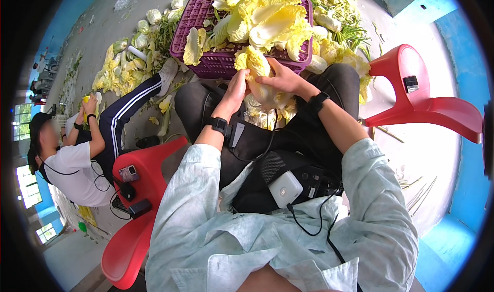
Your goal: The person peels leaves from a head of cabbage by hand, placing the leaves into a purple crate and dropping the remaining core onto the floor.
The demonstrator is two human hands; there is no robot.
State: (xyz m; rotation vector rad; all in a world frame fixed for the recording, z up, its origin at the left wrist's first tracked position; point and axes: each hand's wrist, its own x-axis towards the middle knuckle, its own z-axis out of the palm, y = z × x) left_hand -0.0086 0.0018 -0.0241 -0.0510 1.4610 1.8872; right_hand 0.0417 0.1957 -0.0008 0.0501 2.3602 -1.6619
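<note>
Between my knees, in front of a purple plastic crate, I hold a yellow napa cabbage (257, 66) in both hands. My left hand (236, 87) grips its left side, and my right hand (283, 78) wraps over it from the right. The cabbage's leafy end points away from me. Loose napa cabbage leaves (270, 20) are heaped on the upturned crate (214, 64), their pale ribs showing. Below my hands, more pale leaves (256, 112) lie between my legs, partly hidden by the cabbage.
Whole cabbages (154, 17) and trimmed leaves (123, 74) cover the floor left of the crate; more greens (343, 18) pile at right. Red plastic stools (409, 76) stand on either side. At left sits a co-worker (77, 153). A cabled white power bank (285, 189) rests on my lap.
</note>
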